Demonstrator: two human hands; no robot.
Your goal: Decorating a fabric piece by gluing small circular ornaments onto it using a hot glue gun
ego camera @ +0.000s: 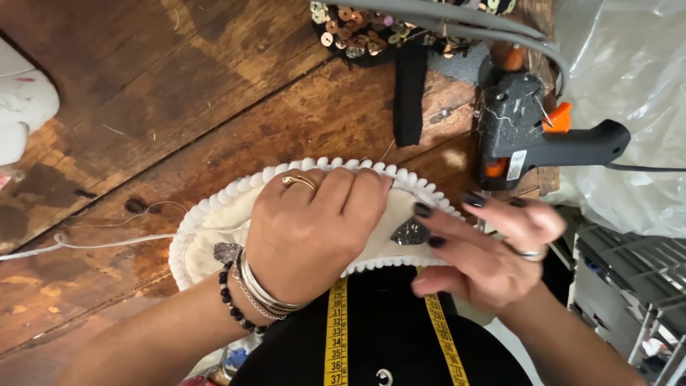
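While left hand [314, 229] presses flat on cream curved cloth piece [214, 221], fingers bent over its far edge, right hand [493, 246] sits just right of it. Right fingers [446, 214] half open, tips touching small grey sparkly patch [410, 232] on cloth; cannot tell if pinched. Cloth lies near middle of wooden table [143, 93], white pom-pom trim [300, 166] round its rim. Second sparkly patch [227, 251] by left wrist. Black glue gun [529, 136] far right. Yellow tape measure [336, 332] hangs near, over black top. Sequin cloth [357, 32] far.
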